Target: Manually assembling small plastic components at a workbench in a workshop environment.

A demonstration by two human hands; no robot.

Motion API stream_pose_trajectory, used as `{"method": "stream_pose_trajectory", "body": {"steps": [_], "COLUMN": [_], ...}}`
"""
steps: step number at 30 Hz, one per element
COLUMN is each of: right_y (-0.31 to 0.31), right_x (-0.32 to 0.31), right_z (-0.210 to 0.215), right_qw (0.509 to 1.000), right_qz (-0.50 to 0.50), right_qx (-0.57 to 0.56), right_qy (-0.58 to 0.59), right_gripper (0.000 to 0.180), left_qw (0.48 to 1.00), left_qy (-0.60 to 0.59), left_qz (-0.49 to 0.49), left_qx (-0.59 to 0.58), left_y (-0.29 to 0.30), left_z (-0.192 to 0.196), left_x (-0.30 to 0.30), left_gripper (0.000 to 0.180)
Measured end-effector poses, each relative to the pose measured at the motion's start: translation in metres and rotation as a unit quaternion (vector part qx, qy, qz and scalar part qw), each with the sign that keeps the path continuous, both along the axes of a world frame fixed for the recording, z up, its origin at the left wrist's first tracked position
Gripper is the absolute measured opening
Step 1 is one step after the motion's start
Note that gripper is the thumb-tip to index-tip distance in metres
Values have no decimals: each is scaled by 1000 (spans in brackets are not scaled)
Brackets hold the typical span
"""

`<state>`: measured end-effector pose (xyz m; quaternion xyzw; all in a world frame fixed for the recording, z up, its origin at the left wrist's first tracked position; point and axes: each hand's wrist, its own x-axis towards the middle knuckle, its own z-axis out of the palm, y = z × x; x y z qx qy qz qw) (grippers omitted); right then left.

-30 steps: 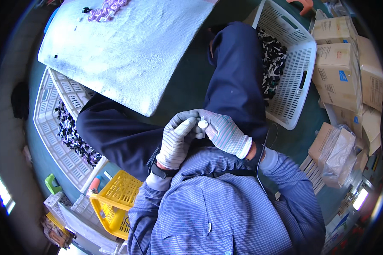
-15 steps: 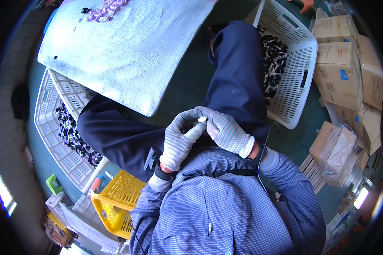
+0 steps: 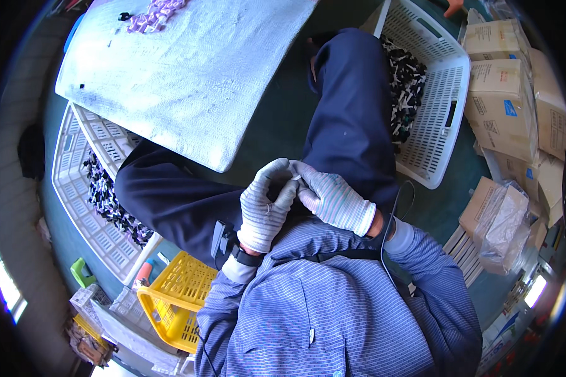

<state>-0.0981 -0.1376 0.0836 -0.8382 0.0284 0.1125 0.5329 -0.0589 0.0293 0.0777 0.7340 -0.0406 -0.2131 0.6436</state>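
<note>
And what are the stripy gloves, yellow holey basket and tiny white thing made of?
Striped grey-white gloves: probably knitted fabric, matte, with fine bands and soft wrinkles.
Yellow basket with holes: likely smooth plastic, slightly shiny, with a moulded-looking grid.
Tiny white piece: maybe plastic, being plain white, but fingers mostly hide it; finish unclear.

Two gloved hands (image 3: 261, 210) (image 3: 338, 200) meet at one small white piece (image 3: 296, 178). One white crate (image 3: 69, 182) stands left, a second crate (image 3: 431, 138) far right, one yellow basket (image 3: 181, 281) near left, one white tabletop (image 3: 182, 81) far left. Overlapping cardboard boxes (image 3: 500, 103) at right seem to number at least five.
</note>
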Motion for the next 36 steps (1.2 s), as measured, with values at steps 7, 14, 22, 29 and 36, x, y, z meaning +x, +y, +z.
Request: {"method": "stream_pose_trajectory", "body": {"steps": [7, 14, 22, 29, 36], "right_y": [-1, 4, 7, 11, 14], "right_x": [5, 17, 11, 12, 11], "right_z": [4, 23, 20, 17, 14], "right_qw": [997, 995, 998, 998, 996], "right_qz": [62, -77, 6, 26, 50], "right_qx": [-42, 47, 30, 18, -51], "right_qy": [31, 36, -46, -63, -51], "right_gripper": [45, 39, 25, 24, 23], "left_qw": [999, 885, 749, 775, 882], "left_qy": [-50, 264, 363, 354, 274], "left_qz": [-19, 162, 229, 197, 103], "left_qx": [11, -348, -504, -485, -369], "left_y": [3, 13, 10, 10, 2], "left_z": [-4, -9, -17, -12, 3], "left_x": [0, 19, 28, 27, 21], "left_gripper": [42, 58, 49, 46, 48]}}
